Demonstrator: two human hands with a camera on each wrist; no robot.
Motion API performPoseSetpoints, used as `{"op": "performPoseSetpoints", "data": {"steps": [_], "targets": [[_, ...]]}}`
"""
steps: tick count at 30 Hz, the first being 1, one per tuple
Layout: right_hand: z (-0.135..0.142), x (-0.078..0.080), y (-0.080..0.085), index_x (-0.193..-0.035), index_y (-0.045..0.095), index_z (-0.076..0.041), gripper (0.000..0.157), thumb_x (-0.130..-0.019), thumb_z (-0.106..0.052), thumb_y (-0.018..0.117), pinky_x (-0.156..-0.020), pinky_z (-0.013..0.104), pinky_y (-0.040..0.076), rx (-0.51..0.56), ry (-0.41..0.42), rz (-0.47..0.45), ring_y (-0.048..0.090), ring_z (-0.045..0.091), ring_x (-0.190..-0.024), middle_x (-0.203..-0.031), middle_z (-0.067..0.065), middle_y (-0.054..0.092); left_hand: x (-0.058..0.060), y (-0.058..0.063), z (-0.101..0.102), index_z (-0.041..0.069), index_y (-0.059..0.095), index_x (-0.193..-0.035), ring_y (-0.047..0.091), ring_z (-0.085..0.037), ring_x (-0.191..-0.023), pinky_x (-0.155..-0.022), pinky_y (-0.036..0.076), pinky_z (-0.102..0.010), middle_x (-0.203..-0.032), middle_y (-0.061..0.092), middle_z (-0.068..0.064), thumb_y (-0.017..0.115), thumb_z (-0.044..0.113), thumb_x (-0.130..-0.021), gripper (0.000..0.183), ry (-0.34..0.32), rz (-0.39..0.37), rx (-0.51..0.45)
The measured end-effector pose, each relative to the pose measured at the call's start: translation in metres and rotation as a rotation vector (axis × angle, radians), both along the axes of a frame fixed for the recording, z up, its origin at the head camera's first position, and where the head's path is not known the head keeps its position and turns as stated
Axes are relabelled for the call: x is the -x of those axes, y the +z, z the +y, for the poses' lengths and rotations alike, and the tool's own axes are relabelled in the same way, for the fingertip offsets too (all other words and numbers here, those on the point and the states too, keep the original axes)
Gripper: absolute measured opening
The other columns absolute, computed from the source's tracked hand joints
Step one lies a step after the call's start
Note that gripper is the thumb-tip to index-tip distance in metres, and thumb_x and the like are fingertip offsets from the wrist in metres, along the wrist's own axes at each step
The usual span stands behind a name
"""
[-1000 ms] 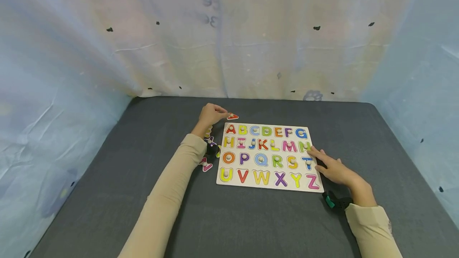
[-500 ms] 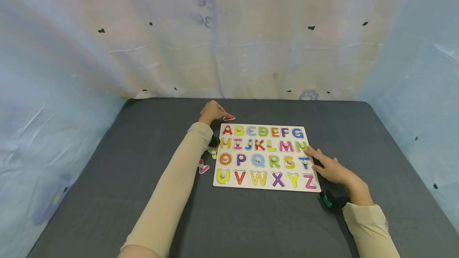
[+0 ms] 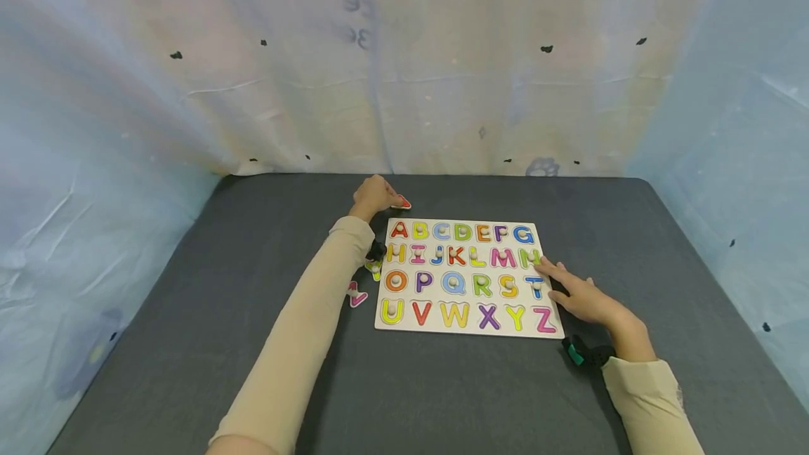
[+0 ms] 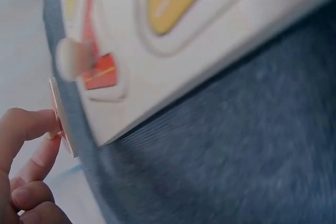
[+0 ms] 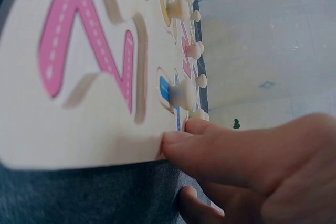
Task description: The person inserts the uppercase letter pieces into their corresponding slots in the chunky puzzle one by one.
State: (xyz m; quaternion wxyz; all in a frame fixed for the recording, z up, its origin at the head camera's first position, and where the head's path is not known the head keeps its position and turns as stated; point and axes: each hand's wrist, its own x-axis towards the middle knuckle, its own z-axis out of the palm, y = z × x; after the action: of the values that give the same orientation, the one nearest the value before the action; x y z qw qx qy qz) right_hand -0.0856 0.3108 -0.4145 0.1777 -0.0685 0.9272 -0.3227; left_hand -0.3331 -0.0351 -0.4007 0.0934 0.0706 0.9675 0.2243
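Observation:
My left hand [image 3: 374,196] is past the board's far left corner. Its thumb and forefinger pinch a red letter puzzle piece [image 3: 403,202] by its small knob; the left wrist view shows this piece [image 4: 63,119] edge-on. A wooden alphabet board [image 3: 469,334] lies flat on the dark table. Knobbed letters fill its upper three rows and the U; V, W, X, Y and Z show no knobs. My right hand [image 3: 584,297] rests at the board's right edge, forefinger stretched to the N, thumb near the T [image 5: 165,90].
Left of the board lie a pink letter piece [image 3: 357,295] and a yellow-green piece [image 3: 374,269], partly hidden by my left arm. A dark grey cloth [image 3: 442,399] covers the table. Pale curtains [image 3: 442,90] hang behind it and at both sides.
The left hand has shifted slightly towards the far edge with the red piece, which has tilted and turned in the fingers. The right hand stays on the board. The head view has swung slightly.

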Motion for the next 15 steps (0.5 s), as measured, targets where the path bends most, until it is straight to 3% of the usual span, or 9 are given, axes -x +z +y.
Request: {"op": "performPoseSetpoints", "data": {"steps": [5,15], "targets": [[0.001,0.000,0.002,-0.148,0.031,-0.002,0.056,-0.097,-0.015,0.052,-0.100,0.080,-0.005,0.007,-0.007,0.004,0.007,0.058,-0.141,-0.157,0.031,0.013,-0.006,0.008,-0.003,0.015,0.078,-0.093,0.067,-0.026,-0.097,-0.089,0.051,-0.046,-0.105,0.075,-0.005,0.074,0.034,-0.082,0.022,-0.077,0.053,-0.041],[0.003,0.000,0.004,-0.148,0.031,-0.001,0.057,-0.097,-0.014,0.052,-0.099,0.081,-0.004,0.007,-0.007,0.006,0.007,0.059,-0.141,-0.156,0.031,0.013,-0.041,0.019,-0.006,0.017,0.078,-0.094,0.062,-0.023,-0.096,-0.078,0.048,-0.036,-0.115,0.071,-0.005,0.071,0.032,-0.086,0.019,-0.264,0.045,-0.036]]}}
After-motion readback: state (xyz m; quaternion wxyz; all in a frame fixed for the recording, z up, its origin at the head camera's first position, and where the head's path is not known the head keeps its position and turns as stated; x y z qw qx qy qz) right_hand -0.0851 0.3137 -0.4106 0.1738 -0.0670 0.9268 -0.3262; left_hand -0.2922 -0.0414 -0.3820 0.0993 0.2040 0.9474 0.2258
